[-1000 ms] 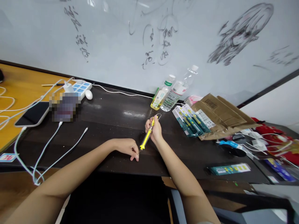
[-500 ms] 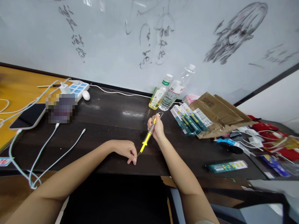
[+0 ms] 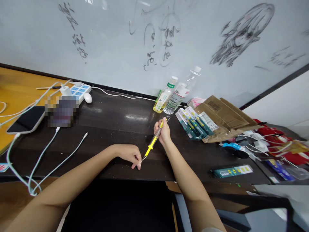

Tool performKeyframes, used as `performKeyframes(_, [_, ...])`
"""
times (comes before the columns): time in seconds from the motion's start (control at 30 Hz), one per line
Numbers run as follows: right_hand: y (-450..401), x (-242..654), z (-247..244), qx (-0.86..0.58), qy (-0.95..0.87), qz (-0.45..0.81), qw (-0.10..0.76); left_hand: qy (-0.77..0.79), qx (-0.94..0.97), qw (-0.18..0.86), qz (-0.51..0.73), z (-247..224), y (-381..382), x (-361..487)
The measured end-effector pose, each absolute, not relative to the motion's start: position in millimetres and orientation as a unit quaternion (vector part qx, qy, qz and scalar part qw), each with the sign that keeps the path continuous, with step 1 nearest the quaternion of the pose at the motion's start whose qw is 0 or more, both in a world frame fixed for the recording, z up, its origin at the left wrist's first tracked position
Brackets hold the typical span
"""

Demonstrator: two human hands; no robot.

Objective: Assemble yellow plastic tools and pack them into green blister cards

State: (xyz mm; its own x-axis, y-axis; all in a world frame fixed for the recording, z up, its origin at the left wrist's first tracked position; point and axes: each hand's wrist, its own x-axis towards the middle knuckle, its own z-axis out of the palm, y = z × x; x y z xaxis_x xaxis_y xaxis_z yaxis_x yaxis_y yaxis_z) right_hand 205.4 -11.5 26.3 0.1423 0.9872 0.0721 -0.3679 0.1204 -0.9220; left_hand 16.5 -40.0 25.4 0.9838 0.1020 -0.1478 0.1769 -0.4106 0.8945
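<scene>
My right hand [image 3: 163,131] is wrapped round the upper end of a slim tool [image 3: 152,142] with bright yellow parts and a clear middle section. A thin wire loop sticks out at its top, beyond my fingers. The tool slants down to the left, and its thin metal tip reaches the fingertips of my left hand [image 3: 132,155]. The fingers of my left hand are pinched together at that tip, low over the dark table [image 3: 108,129]; whatever lies between them is too small to make out.
Two bottles [image 3: 164,96] [image 3: 180,93] stand at the whiteboard. Packaged boxes [image 3: 194,124] and a brown paper bag [image 3: 227,116] lie right of them. Another box [image 3: 233,171] is near the right front edge. Phones, cables [image 3: 43,158] and a power strip [image 3: 80,91] are left.
The view has shifted slightly. My right hand and the top of the tool have moved a little to the right; my left hand stays pinched at the tip.
</scene>
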Motion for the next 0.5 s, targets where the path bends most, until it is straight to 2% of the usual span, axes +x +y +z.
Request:
performKeyframes(0.17, [-20,185,25,-0.367,-0.43,0.594,0.572,0.073,0.84,0.537,-0.035,26,-40,16])
performKeyframes(0.37, [-10,210,31,-0.409,-0.375,0.532,0.64,0.086,0.832,0.547,-0.035,24,-41,16])
performKeyframes(0.5, [-20,192,26,-0.385,-0.407,0.575,0.596,0.127,0.827,0.547,-0.031,20,-39,17])
